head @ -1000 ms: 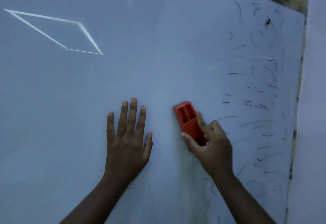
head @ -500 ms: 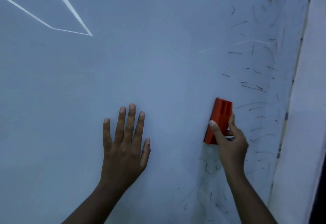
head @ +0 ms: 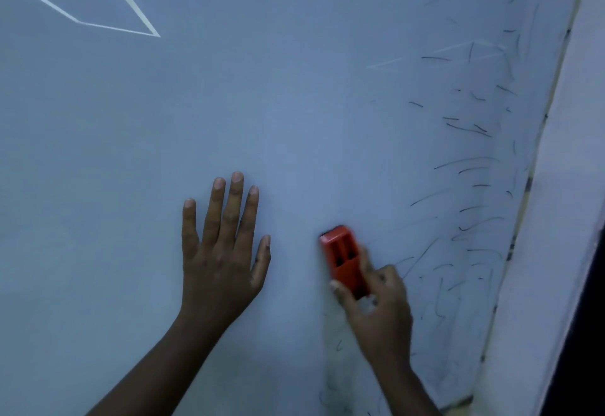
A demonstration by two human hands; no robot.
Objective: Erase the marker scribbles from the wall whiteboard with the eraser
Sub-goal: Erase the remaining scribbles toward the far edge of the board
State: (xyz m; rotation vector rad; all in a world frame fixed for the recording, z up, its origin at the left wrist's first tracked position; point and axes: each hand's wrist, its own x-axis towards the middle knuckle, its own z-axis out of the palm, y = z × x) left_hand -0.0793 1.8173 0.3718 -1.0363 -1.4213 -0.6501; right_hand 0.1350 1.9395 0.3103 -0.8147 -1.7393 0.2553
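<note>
The whiteboard (head: 294, 104) fills most of the head view. Thin dark marker scribbles (head: 468, 166) are scattered over its right part, down to the bottom right. My right hand (head: 376, 311) grips the orange eraser (head: 343, 260) by its lower end and holds it against the board, tilted with its top to the left. The eraser sits just left of the scribbled strip. My left hand (head: 222, 252) lies flat on the board to the left of the eraser, fingers straight and pointing up.
The board's right edge (head: 537, 160) runs diagonally, with a pale wall (head: 563, 219) beyond it. A bright reflected outline (head: 131, 22) shows at the upper left of the board. A few faint marks lie below the right hand.
My right hand has swept the eraser to the left and down, tilting its top from right to left. The view has shifted downward a little. My left hand stays flat on the board.
</note>
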